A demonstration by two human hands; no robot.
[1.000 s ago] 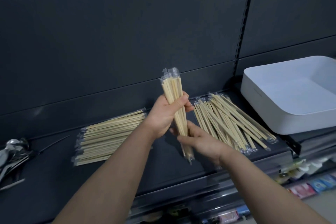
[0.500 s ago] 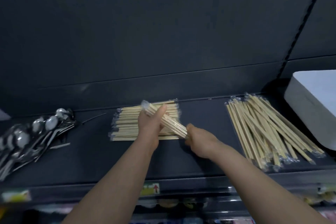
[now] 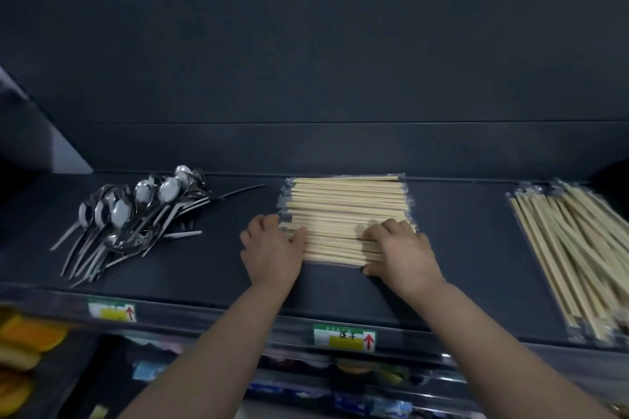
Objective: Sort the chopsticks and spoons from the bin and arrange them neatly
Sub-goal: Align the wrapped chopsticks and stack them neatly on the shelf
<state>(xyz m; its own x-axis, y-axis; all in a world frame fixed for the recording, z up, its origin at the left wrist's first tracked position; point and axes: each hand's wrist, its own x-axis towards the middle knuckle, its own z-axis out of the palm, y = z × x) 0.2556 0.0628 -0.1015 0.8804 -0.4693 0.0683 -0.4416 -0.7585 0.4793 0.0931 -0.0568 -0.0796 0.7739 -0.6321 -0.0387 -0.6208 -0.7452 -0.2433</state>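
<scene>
A neat stack of wrapped wooden chopsticks [image 3: 347,204] lies crosswise in the middle of the dark shelf [image 3: 459,248]. My left hand [image 3: 270,250] clasps the stack's near left end, thumb on top. My right hand [image 3: 398,248] clasps the near right end, fingers over the top and thumb at the front edge. A loose, fanned pile of wrapped chopsticks [image 3: 575,255] lies at the right. At the left sits a heap of metal spoons [image 3: 132,214], bowls toward the back wall. The bin is out of view.
The dark back wall [image 3: 306,78] rises right behind the shelf. Price labels [image 3: 345,337] run along the shelf's front rail. Lower shelves with packaged goods [image 3: 20,343] show beneath. Bare shelf surface lies between the three piles.
The bundle I held upright came down and now lies flat on the near side of the middle stack, both hands still on it. The view swung left, so the white bin left the frame.
</scene>
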